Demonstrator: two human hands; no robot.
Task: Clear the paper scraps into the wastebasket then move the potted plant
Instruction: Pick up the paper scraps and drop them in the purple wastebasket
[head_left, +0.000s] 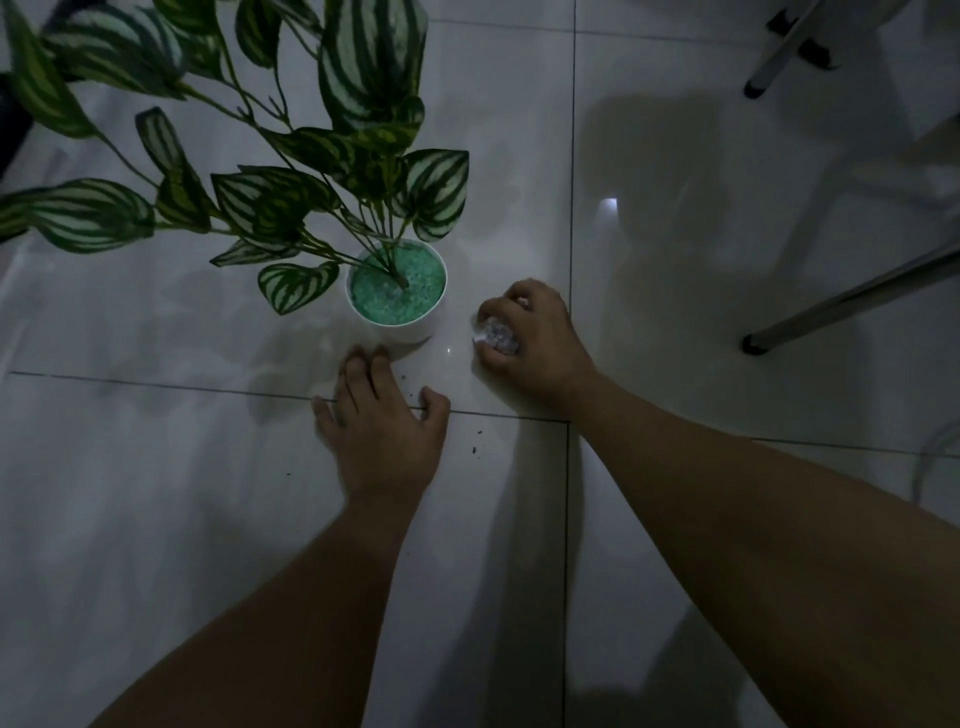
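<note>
A potted plant stands on the pale tiled floor: a small white pot (415, 330) filled with green gravel, with long stems of striped green leaves (291, 171) spreading up and left. My right hand (530, 338) rests on the floor just right of the pot, its fingers curled around a crumpled wad of white paper scraps (493, 338). Palm down, my left hand (382, 415) lies on the floor in front of the pot with fingers spread; the fingertips almost touch the pot's base. No wastebasket is in view.
Metal furniture legs with black feet stand at the right (758, 343) and top right (756, 88). A few tiny dark crumbs (475, 441) lie on the tiles near my left hand. The room is dim.
</note>
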